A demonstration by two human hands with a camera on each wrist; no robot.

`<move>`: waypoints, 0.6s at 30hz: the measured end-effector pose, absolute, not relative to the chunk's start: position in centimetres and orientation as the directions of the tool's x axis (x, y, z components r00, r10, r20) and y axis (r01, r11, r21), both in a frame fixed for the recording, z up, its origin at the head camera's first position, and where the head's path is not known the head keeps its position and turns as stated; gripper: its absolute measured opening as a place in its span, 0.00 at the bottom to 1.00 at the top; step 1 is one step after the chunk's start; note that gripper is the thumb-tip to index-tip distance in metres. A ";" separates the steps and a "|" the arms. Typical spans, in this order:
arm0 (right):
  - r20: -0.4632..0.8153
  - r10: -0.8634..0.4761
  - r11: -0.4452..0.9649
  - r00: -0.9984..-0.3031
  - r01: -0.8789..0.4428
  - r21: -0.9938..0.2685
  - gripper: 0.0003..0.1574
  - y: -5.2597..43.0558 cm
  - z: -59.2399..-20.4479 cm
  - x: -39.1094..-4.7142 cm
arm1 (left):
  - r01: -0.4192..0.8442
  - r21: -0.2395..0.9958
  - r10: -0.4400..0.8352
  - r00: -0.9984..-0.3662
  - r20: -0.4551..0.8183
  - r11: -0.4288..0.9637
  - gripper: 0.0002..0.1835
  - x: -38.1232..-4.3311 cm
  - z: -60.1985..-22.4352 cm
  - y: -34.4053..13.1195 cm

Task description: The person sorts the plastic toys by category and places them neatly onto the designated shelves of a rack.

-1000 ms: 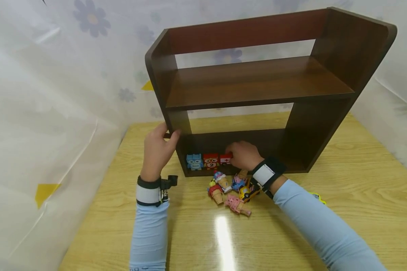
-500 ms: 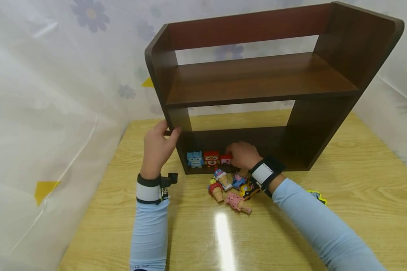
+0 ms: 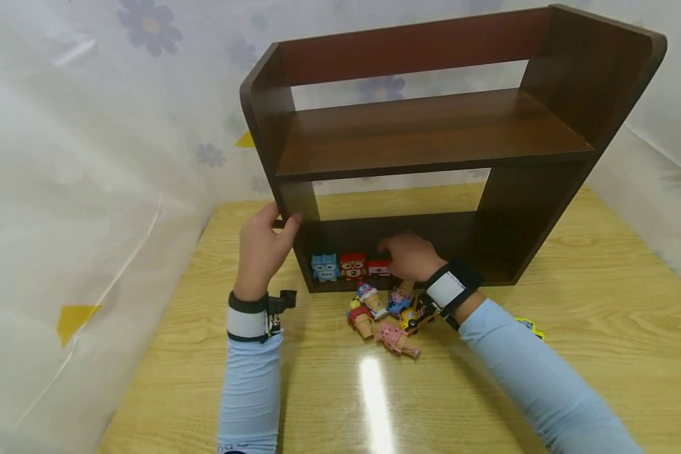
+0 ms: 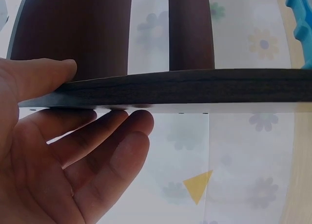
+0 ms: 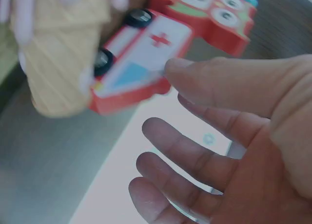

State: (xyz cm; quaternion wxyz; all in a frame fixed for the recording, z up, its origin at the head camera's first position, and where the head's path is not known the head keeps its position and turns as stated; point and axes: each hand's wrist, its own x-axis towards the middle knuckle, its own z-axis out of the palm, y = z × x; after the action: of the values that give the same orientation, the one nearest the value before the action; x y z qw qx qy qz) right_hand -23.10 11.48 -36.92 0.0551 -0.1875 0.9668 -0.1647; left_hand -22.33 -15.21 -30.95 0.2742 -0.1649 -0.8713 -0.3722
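Note:
My left hand (image 3: 263, 246) grips the left side panel of a dark wooden shelf (image 3: 431, 129); in the left wrist view the thumb (image 4: 53, 75) lies on one face and the fingers on the other. On the bottom shelf stand a blue owl toy (image 3: 325, 268), a red owl toy marked 2 (image 3: 353, 268) and a red-and-white toy ambulance (image 3: 379, 269). My right hand (image 3: 413, 257) is just right of the ambulance. In the right wrist view its thumb tip overlaps the ambulance (image 5: 146, 53), while the loosely spread fingers (image 5: 190, 148) are apart from it.
Several ice-cream-cone toys, one of them pink (image 3: 396, 339), lie on the wooden table (image 3: 318, 391) before the shelf. A yellow toy vehicle (image 3: 411, 320) lies among them, partly under my right wrist. A yellow-edged item (image 3: 530, 328) shows beyond my right sleeve.
My right hand has shifted slightly right, its fingertips coming off the toy ambulance, more of which now shows. The left hand keeps its grip on the shelf.

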 end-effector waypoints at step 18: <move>0.182 -0.408 0.832 -0.895 -0.446 -0.329 0.22 14.2 -32.1 -19.7 | 0.495 0.552 0.067 -0.782 0.620 0.672 0.11 -22.6 -31.2 -16.4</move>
State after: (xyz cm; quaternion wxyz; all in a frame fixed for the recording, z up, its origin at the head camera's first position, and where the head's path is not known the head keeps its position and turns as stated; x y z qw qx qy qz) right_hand -19.70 14.22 -32.09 -0.0519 -0.2234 0.9558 -0.1843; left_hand -22.60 -16.40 -31.23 0.2879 -0.1617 -0.8677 -0.3715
